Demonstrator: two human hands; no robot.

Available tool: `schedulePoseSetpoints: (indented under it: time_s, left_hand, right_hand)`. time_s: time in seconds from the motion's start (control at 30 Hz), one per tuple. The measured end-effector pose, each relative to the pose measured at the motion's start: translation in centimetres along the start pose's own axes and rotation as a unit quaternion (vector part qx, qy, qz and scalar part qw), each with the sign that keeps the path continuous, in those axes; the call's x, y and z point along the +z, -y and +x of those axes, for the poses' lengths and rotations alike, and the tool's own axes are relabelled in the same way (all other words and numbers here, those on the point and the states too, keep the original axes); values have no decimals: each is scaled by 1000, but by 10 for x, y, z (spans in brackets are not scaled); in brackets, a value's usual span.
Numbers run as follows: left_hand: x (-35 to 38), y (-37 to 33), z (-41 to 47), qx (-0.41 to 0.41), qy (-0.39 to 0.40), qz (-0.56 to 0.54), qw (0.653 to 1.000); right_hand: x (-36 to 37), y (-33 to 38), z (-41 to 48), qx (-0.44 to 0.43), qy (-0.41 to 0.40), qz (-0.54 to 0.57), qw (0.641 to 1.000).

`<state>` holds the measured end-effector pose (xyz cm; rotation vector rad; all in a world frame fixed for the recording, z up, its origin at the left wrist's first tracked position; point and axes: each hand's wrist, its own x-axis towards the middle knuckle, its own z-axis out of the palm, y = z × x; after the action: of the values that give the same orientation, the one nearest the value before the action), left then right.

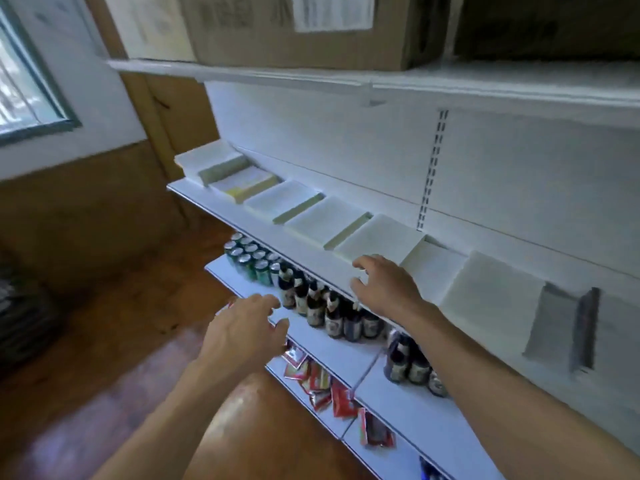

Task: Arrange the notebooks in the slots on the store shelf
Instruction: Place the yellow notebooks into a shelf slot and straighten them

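A row of several pale notebooks [377,237] lies side by side, overlapping, on the white middle shelf [263,233]. A stack of them [211,161] sits at the shelf's left end, and a grey one [550,323] lies at the far right. My right hand [384,285] hovers at the shelf's front edge, fingers loosely spread, just before the near corner of one pale notebook; whether it touches is unclear. Lower and to the left, my left hand [242,330] floats in front of the lower shelf with relaxed fingers, holding nothing.
Dark bottles [325,306] and green cans [249,261] fill the lower shelf. Red snack packets [318,379] lie on the shelf below that. Cardboard boxes [298,29] sit on the top shelf. Wooden floor and a window [24,88] are at left.
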<state>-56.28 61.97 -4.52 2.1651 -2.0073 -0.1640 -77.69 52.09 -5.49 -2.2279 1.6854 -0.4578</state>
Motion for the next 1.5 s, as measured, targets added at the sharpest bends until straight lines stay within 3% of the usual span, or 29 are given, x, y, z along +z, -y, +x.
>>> schedulePoseSetpoints:
  time_s: [0.17, 0.37, 0.67, 0.83, 0.97, 1.17, 1.33, 1.5]
  left_hand:
    - [-10, 88, 22, -71, -21, -31, 997]
    - [2, 169, 93, -93, -33, -35, 995]
    - [-4, 285, 284, -76, -3, 17, 997]
    - [-9, 322, 369, -72, 5, -21, 997]
    - [-8, 333, 437, -2, 9, -43, 999]
    - [1, 338, 539, 146, 58, -62, 986]
    - [17, 346, 602, 278, 70, -70, 955]
    - [46, 368, 633, 391, 125, 27, 911]
  right_hand:
    - [43, 86, 63, -41, 38, 29, 998]
    - [89, 135, 162, -72, 41, 31, 996]
    - [161, 187, 367, -34, 55, 101, 993]
    - [176, 218, 447, 14, 38, 157, 987]
    - [193, 233, 485, 107, -16, 277, 955]
    - [221, 238, 514, 200, -118, 286, 930]
    - [238, 251, 530, 298, -163, 274, 900]
    - [259, 263, 537, 375, -200, 272, 863]
